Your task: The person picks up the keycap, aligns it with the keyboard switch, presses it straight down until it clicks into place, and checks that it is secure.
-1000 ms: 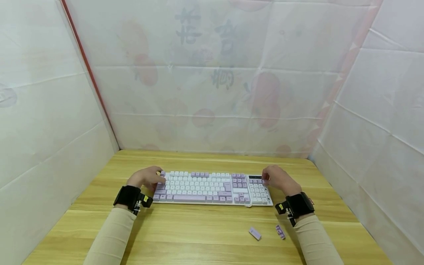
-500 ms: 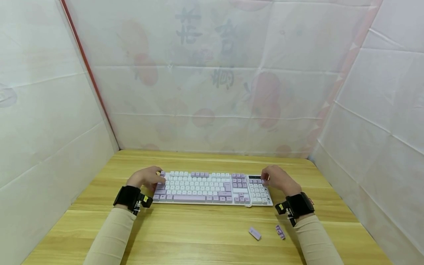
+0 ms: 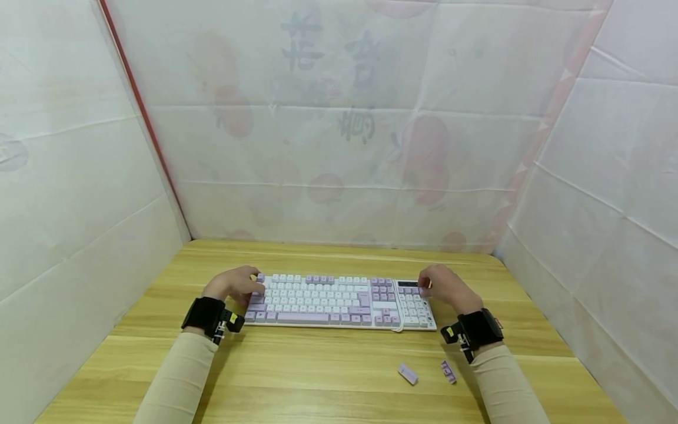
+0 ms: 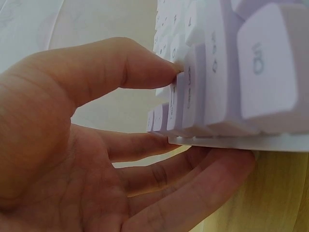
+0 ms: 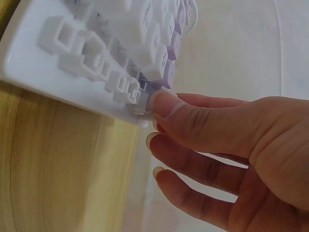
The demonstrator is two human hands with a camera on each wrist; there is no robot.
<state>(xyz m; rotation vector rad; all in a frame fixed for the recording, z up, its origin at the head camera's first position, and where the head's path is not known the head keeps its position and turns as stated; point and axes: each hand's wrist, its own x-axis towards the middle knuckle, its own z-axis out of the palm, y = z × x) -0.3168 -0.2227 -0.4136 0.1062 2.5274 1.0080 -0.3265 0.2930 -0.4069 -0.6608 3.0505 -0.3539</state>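
Note:
A white and lavender keyboard [image 3: 303, 318] lies across the middle of the wooden table. My left hand [image 3: 233, 284] grips its left edge; in the left wrist view the thumb presses on the side keys [image 4: 222, 72] and the other fingers reach under the rim. At the number pad's upper right corner, my right hand [image 3: 449, 288] pinches a lavender keycap [image 5: 151, 90], mostly hidden behind the thumb. Bare white key mounts [image 5: 89, 53] without caps run along the pad's right column. Two loose lavender keycaps lie nearer me: a long one [image 3: 408, 374] and another [image 3: 448, 372] on its side.
A white cable [image 3: 398, 306] loops over the keyboard, left of the number pad. White printed sheets [image 3: 328, 153] enclose the wooden table [image 3: 307, 377] at the back and both sides. A black wrist camera strap [image 3: 479, 328] sits on each forearm.

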